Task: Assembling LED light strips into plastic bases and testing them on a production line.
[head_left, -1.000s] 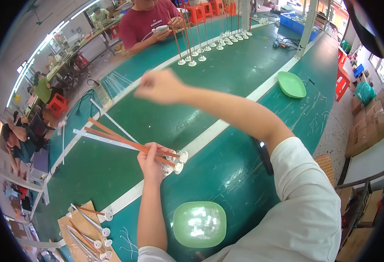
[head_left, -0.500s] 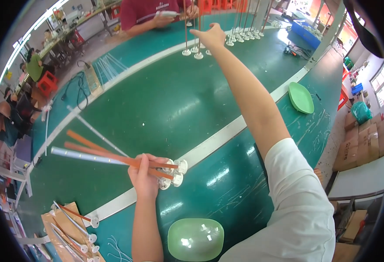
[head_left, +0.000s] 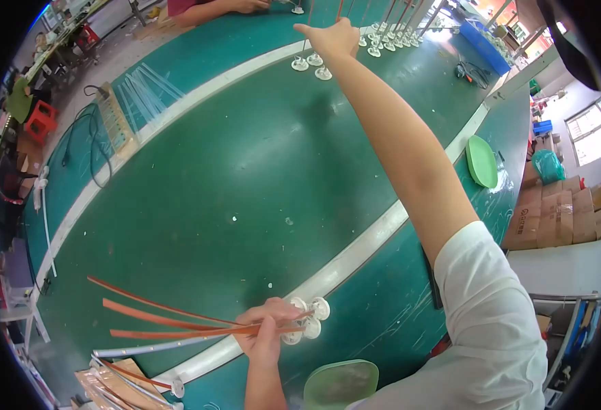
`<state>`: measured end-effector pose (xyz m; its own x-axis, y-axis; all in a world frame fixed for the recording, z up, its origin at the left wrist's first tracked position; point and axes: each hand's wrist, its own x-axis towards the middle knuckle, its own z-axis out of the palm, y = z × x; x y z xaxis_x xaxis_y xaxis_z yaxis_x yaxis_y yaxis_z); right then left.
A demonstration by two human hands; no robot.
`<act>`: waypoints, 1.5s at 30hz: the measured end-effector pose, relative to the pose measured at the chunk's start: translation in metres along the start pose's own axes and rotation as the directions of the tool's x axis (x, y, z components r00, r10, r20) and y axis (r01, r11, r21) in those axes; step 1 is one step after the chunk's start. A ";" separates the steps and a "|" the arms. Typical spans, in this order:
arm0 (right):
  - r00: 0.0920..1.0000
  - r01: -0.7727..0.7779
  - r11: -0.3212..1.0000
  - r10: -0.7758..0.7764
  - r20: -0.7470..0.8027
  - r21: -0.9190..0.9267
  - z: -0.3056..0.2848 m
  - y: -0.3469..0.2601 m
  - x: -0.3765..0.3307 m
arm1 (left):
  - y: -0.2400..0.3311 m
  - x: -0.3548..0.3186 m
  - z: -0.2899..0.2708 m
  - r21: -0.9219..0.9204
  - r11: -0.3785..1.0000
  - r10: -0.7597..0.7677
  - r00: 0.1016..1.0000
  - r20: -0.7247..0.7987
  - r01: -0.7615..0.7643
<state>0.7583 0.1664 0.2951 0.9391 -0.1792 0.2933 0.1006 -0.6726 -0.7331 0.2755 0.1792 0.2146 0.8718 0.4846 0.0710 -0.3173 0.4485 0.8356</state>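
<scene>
Several thin light strips (head_left: 167, 322), copper-coloured on one side and pale with small dots on another, are bunched in my left hand (head_left: 269, 331). Its fingers close round them near their round white bases (head_left: 312, 318), which cluster at the hand's right. My right arm reaches far across the table, and my right hand (head_left: 331, 39) is among upright strips standing on round white bases (head_left: 323, 73). Its thumb side is stretched out leftward, apart from the other fingers, whose tips are partly hidden. I see nothing held in it.
More bases stand in rows (head_left: 389, 41) at the far side. Green trays lie at right (head_left: 481, 162) and near front (head_left: 341, 384). A power strip (head_left: 116, 123), clear strips (head_left: 150, 92) and a blue bin (head_left: 485, 48) are farther off. A co-worker's hand (head_left: 251, 5) shows at the top.
The view has shifted. My left hand, with its bundle, appears lower and farther right. My right hand stays outstretched among the standing strips. The co-worker has mostly slipped out of the upper edge.
</scene>
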 end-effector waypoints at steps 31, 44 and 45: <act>0.078 -0.501 0.812 -0.302 0.950 0.300 -0.123 -0.028 -0.239 | 0.017 0.001 -0.024 -0.239 0.923 -0.308 0.951 0.013 0.302; -0.325 0.411 0.838 -0.235 0.916 0.360 -0.121 -0.023 -0.307 | 0.012 0.002 -0.018 -0.315 0.936 -0.187 0.980 -0.062 0.159; -0.380 0.426 0.805 -0.254 0.889 0.412 -0.124 -0.019 -0.319 | 0.010 0.000 -0.019 -0.233 0.967 -0.131 0.987 -0.090 0.107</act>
<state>0.4163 0.1471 0.2914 -0.0903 0.8776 -0.4709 0.6167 -0.3220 -0.7184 0.2654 0.1977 0.2127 0.8687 0.4875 -0.0879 -0.3008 0.6602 0.6882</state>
